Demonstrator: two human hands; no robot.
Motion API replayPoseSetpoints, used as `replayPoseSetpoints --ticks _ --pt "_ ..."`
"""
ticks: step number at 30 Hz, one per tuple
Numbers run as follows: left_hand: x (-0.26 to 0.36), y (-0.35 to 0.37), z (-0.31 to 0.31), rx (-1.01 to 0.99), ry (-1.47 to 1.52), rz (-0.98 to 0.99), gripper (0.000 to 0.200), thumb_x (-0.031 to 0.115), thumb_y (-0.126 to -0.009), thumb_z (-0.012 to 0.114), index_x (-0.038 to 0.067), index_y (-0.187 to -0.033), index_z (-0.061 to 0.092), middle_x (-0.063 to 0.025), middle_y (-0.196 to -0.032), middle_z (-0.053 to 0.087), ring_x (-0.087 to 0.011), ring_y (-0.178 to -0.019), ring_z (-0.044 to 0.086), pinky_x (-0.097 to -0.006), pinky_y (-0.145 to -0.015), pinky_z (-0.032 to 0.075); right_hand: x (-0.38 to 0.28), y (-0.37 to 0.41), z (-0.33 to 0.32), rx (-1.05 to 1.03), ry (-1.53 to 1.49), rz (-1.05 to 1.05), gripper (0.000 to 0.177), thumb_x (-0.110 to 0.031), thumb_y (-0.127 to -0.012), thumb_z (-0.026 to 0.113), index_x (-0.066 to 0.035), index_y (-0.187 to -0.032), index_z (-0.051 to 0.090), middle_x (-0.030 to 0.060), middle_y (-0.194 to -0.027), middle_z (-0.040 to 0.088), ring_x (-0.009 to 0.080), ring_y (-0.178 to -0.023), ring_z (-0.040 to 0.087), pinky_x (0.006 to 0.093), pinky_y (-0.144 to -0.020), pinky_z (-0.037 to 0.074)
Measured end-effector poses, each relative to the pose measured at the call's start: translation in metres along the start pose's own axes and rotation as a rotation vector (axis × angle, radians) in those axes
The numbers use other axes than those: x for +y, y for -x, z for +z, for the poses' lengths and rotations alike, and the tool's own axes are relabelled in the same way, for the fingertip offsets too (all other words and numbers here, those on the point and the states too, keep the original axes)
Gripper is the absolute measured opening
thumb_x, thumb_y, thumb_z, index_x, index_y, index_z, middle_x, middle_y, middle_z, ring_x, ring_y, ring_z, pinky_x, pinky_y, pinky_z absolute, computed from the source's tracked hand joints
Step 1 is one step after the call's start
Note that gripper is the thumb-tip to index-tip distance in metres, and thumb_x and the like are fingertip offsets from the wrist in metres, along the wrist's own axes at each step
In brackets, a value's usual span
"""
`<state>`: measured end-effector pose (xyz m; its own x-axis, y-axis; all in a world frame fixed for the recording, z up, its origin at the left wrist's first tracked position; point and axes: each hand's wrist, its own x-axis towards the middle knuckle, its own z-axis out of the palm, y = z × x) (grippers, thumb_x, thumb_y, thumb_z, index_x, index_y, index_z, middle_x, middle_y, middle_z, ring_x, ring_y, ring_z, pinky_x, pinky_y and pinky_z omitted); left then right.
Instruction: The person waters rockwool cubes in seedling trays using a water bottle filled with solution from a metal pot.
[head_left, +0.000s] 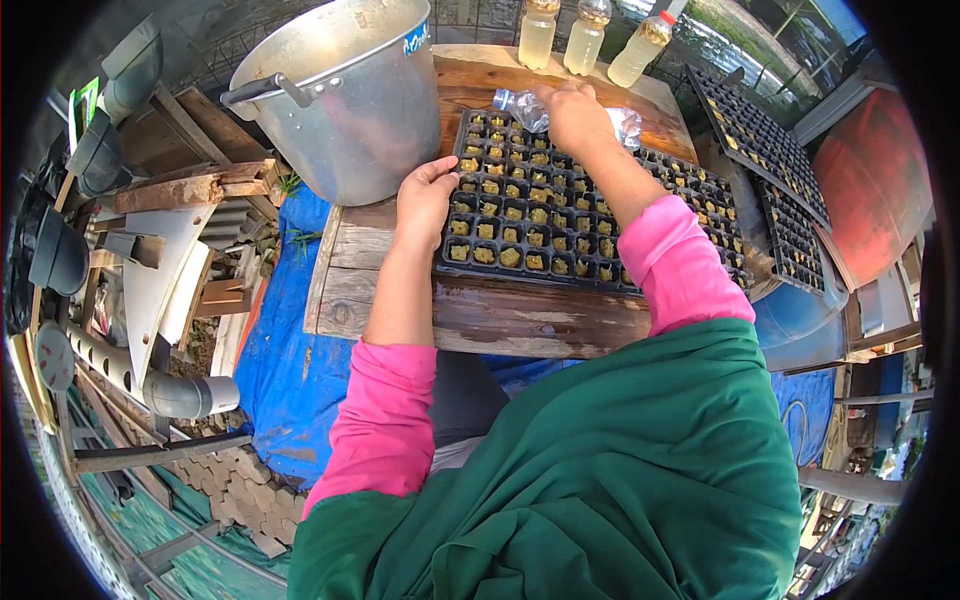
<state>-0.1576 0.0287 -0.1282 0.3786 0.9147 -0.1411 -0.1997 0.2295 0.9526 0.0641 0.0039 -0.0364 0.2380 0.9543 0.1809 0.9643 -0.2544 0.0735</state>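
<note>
Black plastic seedling tray (497, 271) flat on worn wooden tabletop (500, 320): probably floppy when full, best grabbed by the rim. Left hand (425, 200) spread open on its left edge, right hand (575, 115) wrapped round clear crumpled plastic bottle (519, 107) at the far edge, light and squishy.

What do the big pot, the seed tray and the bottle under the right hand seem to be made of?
The big pot looks like bare metal, perhaps aluminium: dull silver-grey sheen. The seed tray seems thin black plastic, moulded into glossy cells. The bottle under the right hand looks like clear thin plastic: see-through and crumpled.
</note>
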Motion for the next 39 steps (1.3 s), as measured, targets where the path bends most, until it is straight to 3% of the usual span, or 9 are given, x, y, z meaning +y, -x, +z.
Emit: replayPoseSetpoints --ticks 15,17,20,22,30,32,39 --pt "0.001 0.001 0.001 0.003 0.005 -0.004 0.033 0.002 -0.095 0.054 -0.006 -0.127 0.057 -0.0146 -0.111 0.067 -0.017 -0.092 0.066 -0.029 -0.079 0.055 -0.007 -0.001 -0.004 0.015 0.049 -0.015 0.041 -0.008 -0.091 0.051 -0.022 -0.129 0.059 0.0127 -0.125 0.059 0.0365 -0.123 0.051 0.0453 -0.093 0.053" --pt "0.0 0.0 0.0 0.001 0.001 0.001 0.033 0.002 -0.095 0.054 -0.006 -0.127 0.057 -0.0145 -0.111 0.067 -0.0169 -0.092 0.066 -0.0289 -0.079 0.055 -0.009 0.001 -0.007 0.014 0.039 -0.02 0.056 0.002 -0.084 0.051 -0.02 -0.135 0.056 0.0162 -0.122 0.061 0.0383 -0.119 0.053 0.0442 -0.095 0.052" --pt "0.001 0.0 0.0 -0.01 -0.017 0.003 0.033 0.002 -0.095 0.054 -0.005 -0.127 0.057 -0.0141 -0.111 0.067 -0.0165 -0.093 0.066 -0.0289 -0.079 0.055 -0.011 0.001 -0.007 0.031 0.048 -0.025 0.055 0.002 -0.083 0.052 -0.02 -0.133 0.057 0.0158 -0.122 0.061 0.0384 -0.118 0.053 0.0441 -0.094 0.052" --pt "0.002 0.002 0.001 -0.008 0.01 -0.016 0.035 0.005 -0.094 0.058 -0.005 -0.127 0.059 -0.0141 -0.115 0.067 -0.0158 -0.098 0.064 -0.0277 -0.087 0.05 -0.012 0.001 -0.007 0.03 0.048 -0.024 0.055 0.002 -0.083 0.052 -0.02 -0.133 0.057 0.0155 -0.121 0.062 0.0384 -0.118 0.053 0.044 -0.094 0.052" --pt "0.001 0.0 0.001 -0.01 0.007 -0.004 0.036 0.006 -0.094 0.059 -0.004 -0.129 0.059 -0.0139 -0.116 0.067 -0.0163 -0.1 0.064 -0.0282 -0.088 0.05 -0.013 0.0 -0.002 0.03 0.056 -0.035 0.056 0.002 -0.083 0.052 -0.021 -0.134 0.057 0.0151 -0.122 0.062 0.0387 -0.118 0.053 0.0437 -0.095 0.052" --pt "0.001 0.0 0.001 -0.009 0.0 0.001 0.037 0.006 -0.094 0.059 -0.004 -0.129 0.059 -0.014 -0.117 0.067 -0.0163 -0.101 0.064 -0.0283 -0.088 0.05 -0.012 -0.001 0.002 0.018 0.05 -0.014 0.04 -0.008 -0.091 0.053 -0.023 -0.128 0.06 0.0123 -0.124 0.06 0.0363 -0.124 0.051 0.0453 -0.095 0.053" --pt "0.004 0.003 0.003 -0.011 0.04 -0.022 0.037 0.007 -0.094 0.06 -0.005 -0.129 0.058 -0.0146 -0.118 0.066 -0.0171 -0.102 0.063 -0.0289 -0.089 0.05 -0.012 -0.001 -0.002 -0.022 0.074 -0.002 0.039 -0.009 -0.09 0.055 -0.021 -0.127 0.06 0.0127 -0.125 0.059 0.0364 -0.123 0.052 0.0455 -0.094 0.053"
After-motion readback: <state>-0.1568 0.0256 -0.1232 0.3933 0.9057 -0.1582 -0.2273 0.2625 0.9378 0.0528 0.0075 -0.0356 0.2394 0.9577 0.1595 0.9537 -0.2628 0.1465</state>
